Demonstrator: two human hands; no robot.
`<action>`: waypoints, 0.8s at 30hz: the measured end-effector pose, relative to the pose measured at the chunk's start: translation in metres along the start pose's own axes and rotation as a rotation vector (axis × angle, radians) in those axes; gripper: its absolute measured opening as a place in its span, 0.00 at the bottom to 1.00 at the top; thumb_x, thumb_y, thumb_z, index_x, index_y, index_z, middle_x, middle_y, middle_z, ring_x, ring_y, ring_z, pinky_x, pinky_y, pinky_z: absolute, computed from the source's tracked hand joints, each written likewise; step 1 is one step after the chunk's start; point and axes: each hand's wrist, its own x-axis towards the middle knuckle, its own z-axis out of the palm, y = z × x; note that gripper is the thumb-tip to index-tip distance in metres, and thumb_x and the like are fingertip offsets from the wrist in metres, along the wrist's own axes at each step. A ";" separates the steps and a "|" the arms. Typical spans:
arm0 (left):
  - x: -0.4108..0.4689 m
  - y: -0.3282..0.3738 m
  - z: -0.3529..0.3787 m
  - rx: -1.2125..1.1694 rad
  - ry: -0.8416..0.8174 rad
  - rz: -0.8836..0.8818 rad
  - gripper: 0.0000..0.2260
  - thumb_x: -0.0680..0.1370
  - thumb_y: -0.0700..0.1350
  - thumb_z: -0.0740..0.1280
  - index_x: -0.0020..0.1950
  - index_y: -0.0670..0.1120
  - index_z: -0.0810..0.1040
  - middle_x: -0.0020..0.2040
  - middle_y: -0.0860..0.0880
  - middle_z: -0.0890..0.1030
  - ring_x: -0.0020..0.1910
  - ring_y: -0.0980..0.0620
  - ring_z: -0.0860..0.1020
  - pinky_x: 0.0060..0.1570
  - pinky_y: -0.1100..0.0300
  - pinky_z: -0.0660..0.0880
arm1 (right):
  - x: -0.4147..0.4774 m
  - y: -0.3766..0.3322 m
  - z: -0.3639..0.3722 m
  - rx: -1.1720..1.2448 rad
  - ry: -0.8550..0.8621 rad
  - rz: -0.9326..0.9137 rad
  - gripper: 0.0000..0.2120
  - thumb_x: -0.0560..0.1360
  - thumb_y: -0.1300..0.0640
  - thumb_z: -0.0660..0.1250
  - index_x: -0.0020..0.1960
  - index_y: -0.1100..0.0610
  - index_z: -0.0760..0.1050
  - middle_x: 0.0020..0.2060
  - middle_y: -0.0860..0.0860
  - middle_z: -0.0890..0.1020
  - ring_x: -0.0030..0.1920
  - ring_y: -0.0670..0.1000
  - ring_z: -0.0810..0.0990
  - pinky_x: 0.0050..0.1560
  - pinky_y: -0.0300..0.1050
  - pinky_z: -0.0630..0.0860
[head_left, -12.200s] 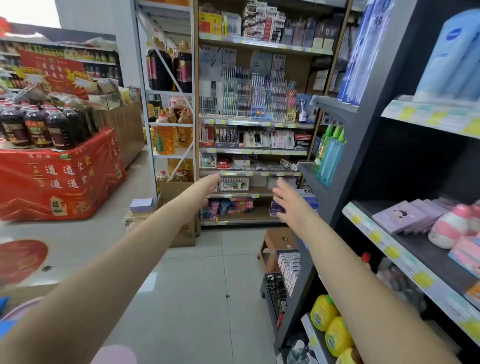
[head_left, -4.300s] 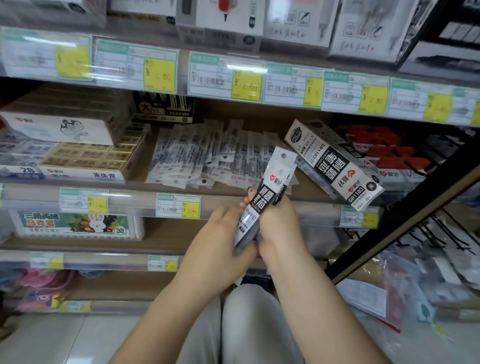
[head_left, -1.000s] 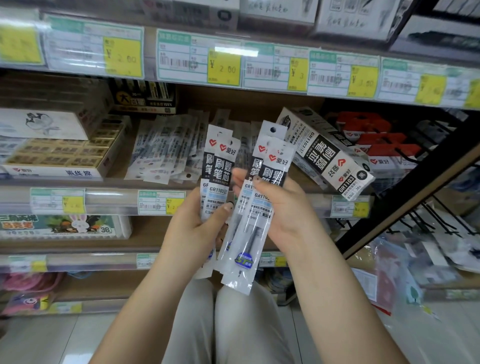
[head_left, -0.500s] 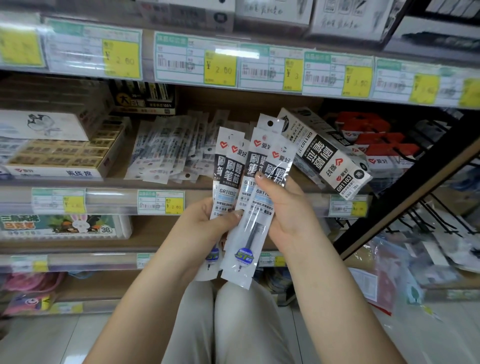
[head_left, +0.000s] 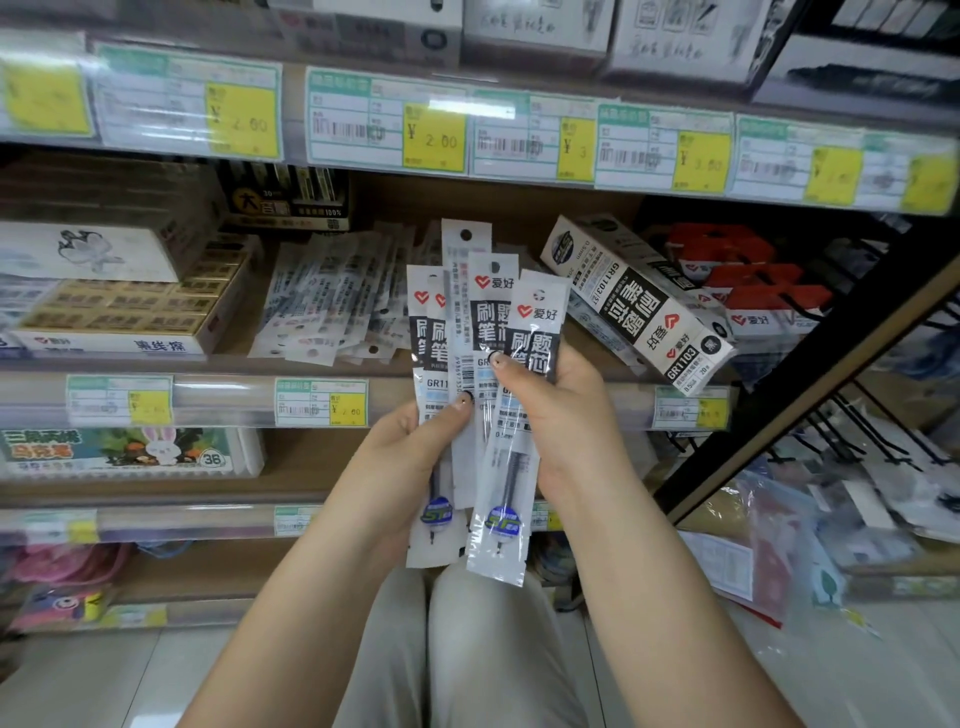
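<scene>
Several slim clear-and-black pen refill packets (head_left: 483, 374) are fanned upright between both hands in front of a shop shelf. My left hand (head_left: 410, 467) holds the left packets, thumb pressed across their fronts. My right hand (head_left: 566, 421) grips the right packets (head_left: 524, 415), thumb on top. One packet in the middle shows its white printed back. More of the same packets lie in a loose pile (head_left: 337, 301) on the shelf behind.
A black-and-white refill box (head_left: 634, 301) lies tilted on the shelf to the right, red packs (head_left: 748, 280) beyond it. Eraser boxes (head_left: 124, 306) sit at left. Price-tag rails (head_left: 436, 135) run above and below. A black shelf post (head_left: 810, 384) slants at right. My knees are below.
The fan of packets has risen slightly and spread wider; a packet showing its white back now stands tallest in the middle. Both hands keep their hold.
</scene>
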 end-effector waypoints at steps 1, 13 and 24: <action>-0.001 0.000 0.000 0.001 -0.006 0.001 0.10 0.78 0.44 0.62 0.52 0.43 0.80 0.46 0.43 0.85 0.41 0.49 0.84 0.39 0.57 0.81 | 0.000 -0.001 -0.001 -0.006 -0.008 0.004 0.10 0.75 0.67 0.66 0.48 0.53 0.79 0.48 0.55 0.84 0.50 0.55 0.83 0.55 0.59 0.78; 0.001 -0.003 0.003 0.108 0.144 0.156 0.12 0.79 0.47 0.61 0.46 0.48 0.83 0.47 0.45 0.85 0.47 0.46 0.83 0.53 0.48 0.77 | -0.004 0.002 0.001 -0.070 0.103 -0.036 0.08 0.72 0.67 0.68 0.51 0.59 0.79 0.46 0.56 0.85 0.49 0.57 0.83 0.54 0.61 0.78; 0.007 0.006 -0.018 0.145 0.133 -0.031 0.12 0.79 0.48 0.62 0.41 0.42 0.75 0.27 0.48 0.71 0.22 0.54 0.67 0.21 0.65 0.66 | -0.005 -0.004 -0.010 -0.271 -0.003 -0.137 0.11 0.75 0.63 0.66 0.46 0.47 0.78 0.46 0.44 0.85 0.49 0.45 0.83 0.53 0.49 0.79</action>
